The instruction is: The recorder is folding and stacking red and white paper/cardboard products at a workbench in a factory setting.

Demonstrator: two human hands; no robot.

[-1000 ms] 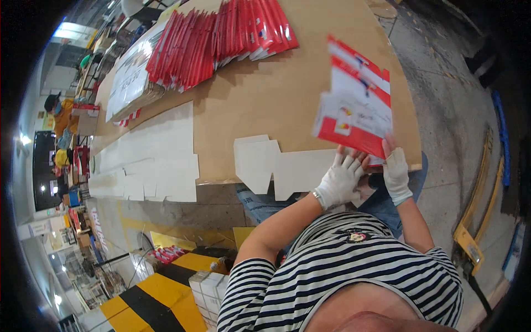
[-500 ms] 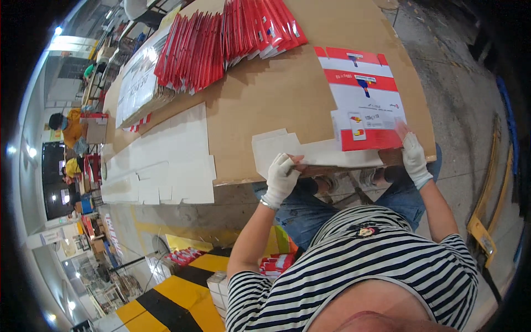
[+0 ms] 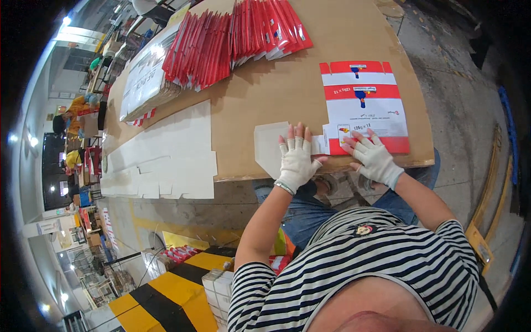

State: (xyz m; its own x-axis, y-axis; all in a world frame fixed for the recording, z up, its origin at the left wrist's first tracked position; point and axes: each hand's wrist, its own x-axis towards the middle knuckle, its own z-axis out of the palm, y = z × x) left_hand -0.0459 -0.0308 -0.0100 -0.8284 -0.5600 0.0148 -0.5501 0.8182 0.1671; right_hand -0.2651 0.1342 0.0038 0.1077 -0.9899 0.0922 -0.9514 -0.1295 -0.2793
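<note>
A red and white printed carton blank (image 3: 368, 113) lies flat near the table's front right edge, its white flaps reaching left. My left hand (image 3: 297, 160), in a white glove with bare fingertips, rests palm down with spread fingers on the white flap (image 3: 270, 145). Gloved the same way, my right hand (image 3: 373, 157) lies open across the lower left corner of the printed panel. Neither hand grips anything. Part of the flap between the hands is hidden under the left palm.
The brown board-topped table (image 3: 265, 94) carries a row of red folded cartons (image 3: 238, 41) at the back. Beside them sits a wrapped stack (image 3: 145, 86). White blanks (image 3: 166, 152) lie at the left. A yellow and black striped surface (image 3: 171, 293) is at lower left; people work far left.
The raised front edge of the blank now lies flat. My right hand has moved left from its right edge onto the panel, and my left hand has opened out on the flap.
</note>
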